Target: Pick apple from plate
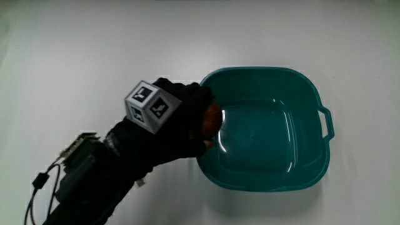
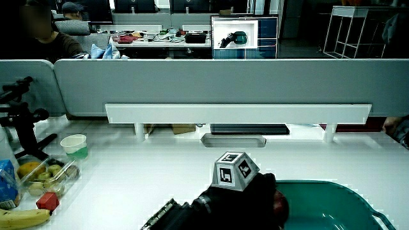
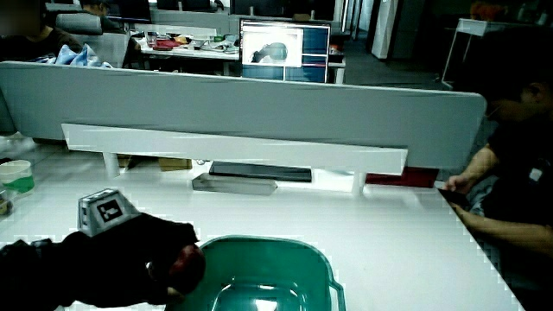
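Now | hand [image 1: 178, 122] fingers closed around apple [image 1: 212, 119] | over teal basin [image 1: 312, 169] rim | apple's axis hidden

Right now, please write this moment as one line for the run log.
hand: shut on apple | place: over rim of teal basin | apple: not resting on basin floor | basin: otherwise holds nothing

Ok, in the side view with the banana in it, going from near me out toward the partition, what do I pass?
banana → small red block → clear box of fruit → paper cup → partition
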Tool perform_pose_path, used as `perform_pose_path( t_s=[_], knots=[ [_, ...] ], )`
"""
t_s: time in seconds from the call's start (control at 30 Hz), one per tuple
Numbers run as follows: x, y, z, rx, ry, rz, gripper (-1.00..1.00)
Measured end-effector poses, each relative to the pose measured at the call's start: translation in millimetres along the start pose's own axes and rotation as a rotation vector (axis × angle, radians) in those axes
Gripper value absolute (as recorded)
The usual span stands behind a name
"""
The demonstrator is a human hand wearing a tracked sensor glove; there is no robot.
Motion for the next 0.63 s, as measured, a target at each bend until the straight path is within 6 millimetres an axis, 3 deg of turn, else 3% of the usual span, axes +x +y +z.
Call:
perform_pose_path(
  t_s=[0.03, 0.07, 0.13, 0.2, 0.23, 0.47, 0.63],
  knots=[
    [-6, 0, -3, 0.006, -0.053, 0.009, 1.0],
    [-1, -6, 9, 0.006, 0.011, 0.008, 1.0],
    [-4, -11, 15, 0.032, 0.033, 0.017, 1.0],
    [-14, -14, 13, 0.053, -0.059, 0.015, 1.0],
    [-11, -18, 23, 0.059, 0.019, -0.023, 1.0],
    [-28, -44, 40, 0.077, 0.043, 0.073, 1.0],
    [-51, -61, 43, 0.115, -0.071, 0.13, 1.0]
  ],
)
